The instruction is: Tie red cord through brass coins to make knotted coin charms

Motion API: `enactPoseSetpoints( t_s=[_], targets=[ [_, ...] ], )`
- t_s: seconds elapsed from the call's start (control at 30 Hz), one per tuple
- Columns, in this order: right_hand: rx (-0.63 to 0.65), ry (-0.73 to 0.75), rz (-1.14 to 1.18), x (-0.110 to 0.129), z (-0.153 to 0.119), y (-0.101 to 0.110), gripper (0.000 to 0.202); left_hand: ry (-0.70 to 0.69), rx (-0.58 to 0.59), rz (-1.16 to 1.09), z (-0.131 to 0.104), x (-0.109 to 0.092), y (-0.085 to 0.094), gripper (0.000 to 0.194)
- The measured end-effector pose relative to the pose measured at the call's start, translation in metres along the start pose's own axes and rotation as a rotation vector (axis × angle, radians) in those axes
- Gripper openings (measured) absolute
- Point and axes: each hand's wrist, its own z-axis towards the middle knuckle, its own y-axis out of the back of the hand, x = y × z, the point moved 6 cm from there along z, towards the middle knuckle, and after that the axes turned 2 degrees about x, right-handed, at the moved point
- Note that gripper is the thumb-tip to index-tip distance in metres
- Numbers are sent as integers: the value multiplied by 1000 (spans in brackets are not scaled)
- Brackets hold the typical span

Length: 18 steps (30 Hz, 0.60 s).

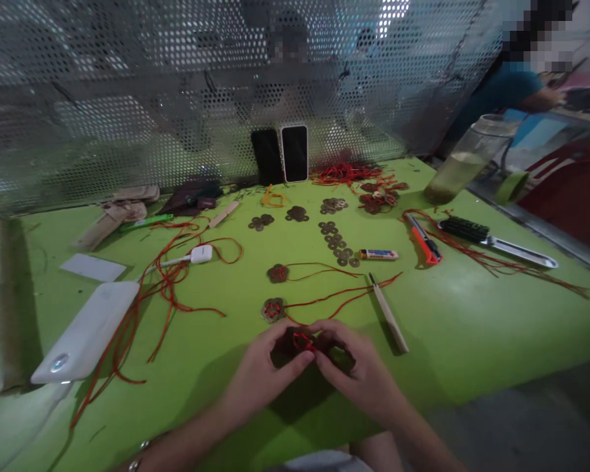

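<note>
My left hand (270,367) and my right hand (356,367) meet near the table's front edge. Between their fingertips they hold a dark piece with red cord (302,340), partly hidden by the fingers. Just beyond lies a flower-shaped coin knot (273,309) with red cords running right. Behind it is a second coin knot (278,273), also with thin red cords. An awl-like tool with a pale handle (391,318) lies right of my right hand.
Loose coins (335,240), a glue tube (378,254), an orange cutter (423,241) and a brush (496,244) lie beyond. A white power bank (88,331) and red cords (170,275) are left. Two phones (295,154) lean on mesh; a glass jar (465,164) stands right, near a person.
</note>
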Motion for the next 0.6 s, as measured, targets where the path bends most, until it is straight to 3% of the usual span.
enactPoseSetpoints(
  t_s=[0.1, 0.23, 0.4, 0.53, 0.6],
  targets=[
    [0, -13, -24, 1, 0, 3, 30, 29, -65, -1, -1, 2, 4, 16],
    [27, -70, -125, -1, 1, 7, 14, 51, -150, -89, -4, 3, 10, 15],
    [32, -127, -163, -4, 1, 12, 20, 85, -263, -298, -6, 7, 20, 20],
    [15, -139, -46, -6, 0, 21, 27, 62, -431, -388, -8, 8, 36, 19],
    [26, -123, 27, -5, 2, 24, 25, 45, -453, -409, -8, 8, 40, 19]
  ],
)
